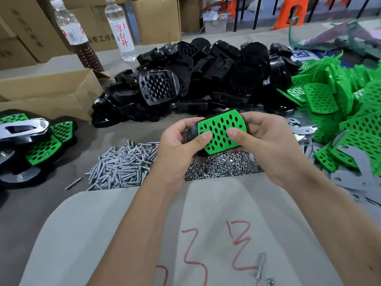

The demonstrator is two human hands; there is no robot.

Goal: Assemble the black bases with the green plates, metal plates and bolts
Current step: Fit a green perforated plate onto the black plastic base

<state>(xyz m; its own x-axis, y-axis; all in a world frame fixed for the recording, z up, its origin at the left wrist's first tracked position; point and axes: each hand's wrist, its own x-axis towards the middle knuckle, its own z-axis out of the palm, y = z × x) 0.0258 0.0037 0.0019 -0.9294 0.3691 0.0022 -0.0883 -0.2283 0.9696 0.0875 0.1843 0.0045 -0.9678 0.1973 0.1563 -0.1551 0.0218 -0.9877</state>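
Black bases (198, 79) heaped at desk (41, 203) rear, green plates (340, 112) piled right; both hands, left (181, 145) and right (266, 145), fingers curled, thumbs pressing one green plate (221, 131) onto held base above bolts (121, 164), nuts (218, 166)

Bare grey table (127, 219) at six o'clock gives open passage, save one loose bolt (260, 266). Bolt heap (121, 164) and nuts (218, 166) crowd the centre; black bases (198, 79) block twelve, green plates (346, 112) three, finished assemblies (31, 145) nine.
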